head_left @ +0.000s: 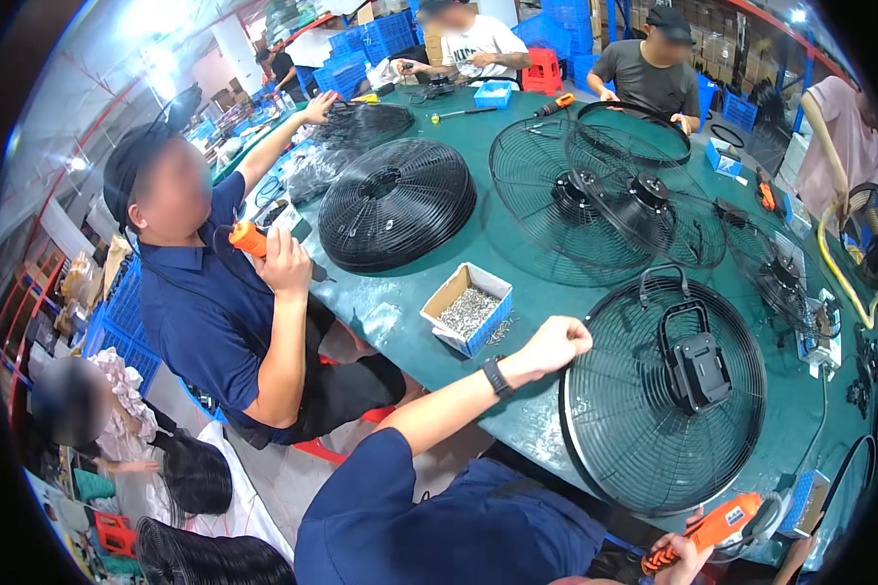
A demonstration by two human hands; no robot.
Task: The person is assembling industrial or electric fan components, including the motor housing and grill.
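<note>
My left hand (562,343), with a dark watch on its wrist, hovers at the left rim of a round black fan (615,409). Its fingers are closed together; anything between them is too small to make out. The fan lies flat on the green table, its wire guard up, with a black housing (700,370) and a curved handle at its far rim. My right hand (688,558) is wrapped round an orange electric screwdriver (724,522) near the fan's near edge. A white-and-blue box (502,327) holding small screws (470,310) stands left of my left hand, some screws spilled beside it.
A stack of black fan guards (400,210) lies at the far left of the green table (527,283). Wire guards with motors (644,190) lie beyond my fan. A co-worker at the left holds an orange screwdriver (249,239). Other people work across the table. Another small box (805,502) stands at right.
</note>
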